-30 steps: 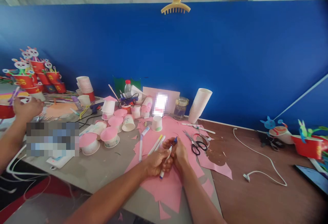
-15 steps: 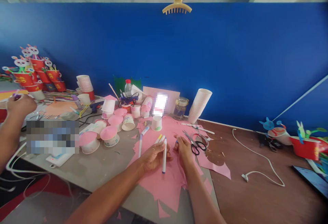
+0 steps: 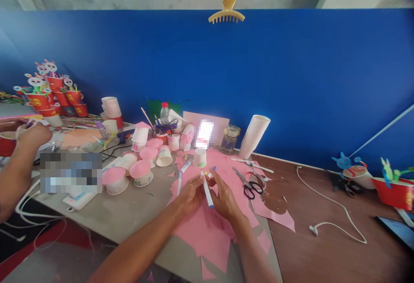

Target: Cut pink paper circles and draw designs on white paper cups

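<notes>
My left hand (image 3: 191, 193) is closed round a white marker (image 3: 207, 191), which slants down to a blue end over the pink paper (image 3: 207, 242). Close beside it, the fingers of my right hand (image 3: 224, 200) are pinched at a small blue piece (image 3: 214, 168) that looks like a marker cap. A yellow bit shows behind the fingers, mostly hidden. A white paper cup (image 3: 199, 158) with a green print stands upside down just beyond both hands. Black-handled scissors (image 3: 249, 186) lie to the right of my right hand. More markers (image 3: 183, 168) rest left of the cup.
Paper cups with pink tops (image 3: 141, 171) stand to the left. Behind are a glass jar (image 3: 230, 138), a leaning cup stack (image 3: 255, 134) and a lit, blurred screen (image 3: 205, 134). A white cable (image 3: 330, 196) lies right. At far left another person's hand (image 3: 34, 136) works by a red cup.
My right hand has moved left, close to my left hand and the marker. The marker's lower end has swung right. The other person's hands have shifted, and the view has tilted slightly.
</notes>
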`<state>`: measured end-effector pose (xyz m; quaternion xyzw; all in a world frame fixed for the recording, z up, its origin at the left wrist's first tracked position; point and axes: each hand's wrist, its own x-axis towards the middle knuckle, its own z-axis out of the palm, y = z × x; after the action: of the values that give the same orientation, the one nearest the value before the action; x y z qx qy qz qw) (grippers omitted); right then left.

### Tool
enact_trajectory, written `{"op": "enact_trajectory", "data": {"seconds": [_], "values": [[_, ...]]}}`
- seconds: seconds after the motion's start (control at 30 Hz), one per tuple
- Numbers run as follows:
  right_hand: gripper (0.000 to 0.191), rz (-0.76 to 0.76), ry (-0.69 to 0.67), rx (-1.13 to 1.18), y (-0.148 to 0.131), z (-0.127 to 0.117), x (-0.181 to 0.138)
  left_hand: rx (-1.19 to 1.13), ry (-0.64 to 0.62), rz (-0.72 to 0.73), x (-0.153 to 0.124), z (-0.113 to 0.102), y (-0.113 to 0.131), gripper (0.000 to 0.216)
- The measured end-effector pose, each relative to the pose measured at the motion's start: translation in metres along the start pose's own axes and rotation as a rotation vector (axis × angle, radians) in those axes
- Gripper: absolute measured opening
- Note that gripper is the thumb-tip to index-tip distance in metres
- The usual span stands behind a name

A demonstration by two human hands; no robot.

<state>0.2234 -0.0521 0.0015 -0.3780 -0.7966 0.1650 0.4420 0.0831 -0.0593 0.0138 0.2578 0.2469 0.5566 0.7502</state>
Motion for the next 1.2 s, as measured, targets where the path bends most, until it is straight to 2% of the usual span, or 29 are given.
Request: {"op": "enact_trajectory", "data": {"seconds": [0.1, 0.17, 0.3, 0.43, 0.57, 0.67, 0.8, 0.9, 1.0, 1.2], "values": [[0.065, -0.108, -0.051, 0.014, -0.013, -0.002, 0.002, 0.051, 0.046, 0.085, 0.002, -0.003, 0.004, 0.027], [0.065, -0.119, -0.021, -0.006, -0.017, 0.000, 0.002, 0.086, 0.073, 0.092, 0.003, -0.004, 0.004, 0.027], [0.047, -0.108, 0.070, -0.034, -0.016, 0.004, 0.001, 0.198, 0.073, 0.106, 0.004, -0.006, -0.002, 0.029], [0.042, 0.022, 0.241, -0.034, -0.007, 0.004, -0.001, 0.484, 0.126, 0.208, 0.003, -0.006, -0.001, 0.032], [0.039, 0.181, 0.392, -0.092, 0.004, 0.003, -0.001, 0.694, 0.295, 0.331, 0.005, -0.011, 0.007, 0.024], [0.034, 0.189, 0.403, -0.138, 0.012, 0.004, 0.000, 0.729, 0.367, 0.445, 0.009, -0.019, 0.011, 0.025], [0.037, 0.206, 0.368, -0.127, 0.017, 0.007, 0.002, 0.899, 0.430, 0.479, 0.016, -0.028, 0.017, 0.028], [0.048, 0.223, 0.386, -0.107, 0.019, 0.008, 0.002, 1.089, 0.421, 0.519, 0.021, -0.028, 0.027, 0.031], [0.050, 0.237, 0.402, -0.096, 0.021, 0.010, 0.001, 1.217, 0.401, 0.527, 0.032, -0.029, 0.037, 0.041], [0.027, 0.174, 0.440, -0.104, 0.025, 0.012, 0.001, 1.254, 0.411, 0.455, 0.065, -0.033, 0.046, 0.058]]}}
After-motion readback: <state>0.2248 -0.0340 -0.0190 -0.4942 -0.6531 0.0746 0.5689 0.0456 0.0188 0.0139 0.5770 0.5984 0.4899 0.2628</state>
